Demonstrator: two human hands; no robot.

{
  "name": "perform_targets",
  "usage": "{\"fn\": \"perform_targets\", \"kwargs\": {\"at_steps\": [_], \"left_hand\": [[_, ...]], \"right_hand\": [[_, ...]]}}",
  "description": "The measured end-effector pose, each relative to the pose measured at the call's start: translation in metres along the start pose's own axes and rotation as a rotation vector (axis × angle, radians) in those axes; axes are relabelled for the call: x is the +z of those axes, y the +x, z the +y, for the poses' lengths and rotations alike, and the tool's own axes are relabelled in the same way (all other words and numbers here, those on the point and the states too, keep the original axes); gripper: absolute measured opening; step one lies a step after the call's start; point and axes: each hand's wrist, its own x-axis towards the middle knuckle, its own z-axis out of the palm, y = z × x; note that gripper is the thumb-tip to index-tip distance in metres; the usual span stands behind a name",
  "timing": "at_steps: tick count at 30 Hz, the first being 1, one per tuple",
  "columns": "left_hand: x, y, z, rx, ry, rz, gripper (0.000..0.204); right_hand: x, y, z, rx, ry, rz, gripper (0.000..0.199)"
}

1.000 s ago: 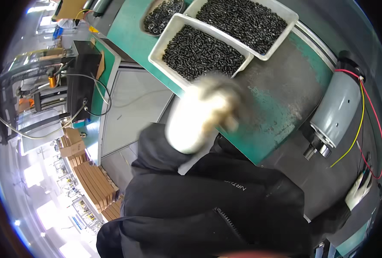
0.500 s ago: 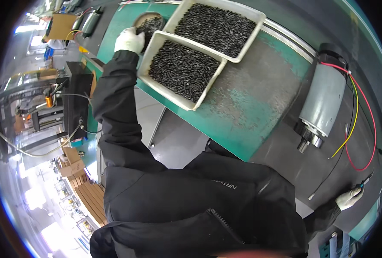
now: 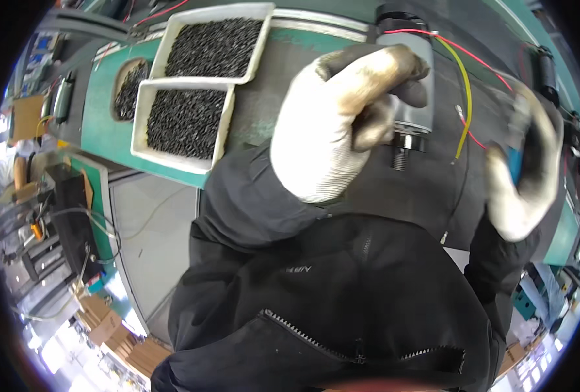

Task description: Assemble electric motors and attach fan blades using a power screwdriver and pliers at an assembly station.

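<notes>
My left hand (image 3: 332,127), in a white glove with stained fingertips, is raised in front of the bench with its fingers curled together. What it holds, if anything, does not show. Behind its fingers stands a grey cylindrical motor (image 3: 415,104) with black ends and a threaded shaft, partly hidden by the hand. My right hand (image 3: 522,189), gloved too and smeared by motion, is closed round a slim tool (image 3: 515,162) with a blue part; its exact kind cannot be made out. A red wire (image 3: 483,64) and a yellow wire (image 3: 466,98) run between the motor and my right hand.
Two white trays (image 3: 230,117) of small black pieces stand on the green bench (image 3: 100,98), beside a small dish (image 3: 115,108) of similar pieces. Further cylindrical motors (image 3: 63,98) lie at the far left. Cardboard boxes (image 3: 107,326) are stacked at the lower left.
My left hand has left the small dish and come right, in front of the motor. My right hand has risen with the tool. The view has swung, shifting trays and motor leftward.
</notes>
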Motion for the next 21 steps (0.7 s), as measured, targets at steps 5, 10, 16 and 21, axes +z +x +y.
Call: {"fn": "perform_targets", "kwargs": {"at_steps": [5,10,16,21], "left_hand": [[0.035,0.004,-0.003,-0.037,-0.152,0.047,0.028],[0.038,0.005,-0.003,-0.009,-0.087,0.069,0.028],[0.037,0.006,-0.004,0.061,-0.074,0.138,0.027],[0.033,0.008,-0.012,0.087,-0.091,0.103,0.028]], "right_hand": [[-0.010,0.012,-0.018,-0.085,-0.379,-0.117,0.057],[-0.019,0.010,-0.027,-0.165,-0.463,-0.054,0.058],[-0.019,0.013,-0.027,-0.128,-0.502,-0.080,0.057],[-0.011,0.015,-0.028,-0.109,-0.523,-0.078,0.059]]}}
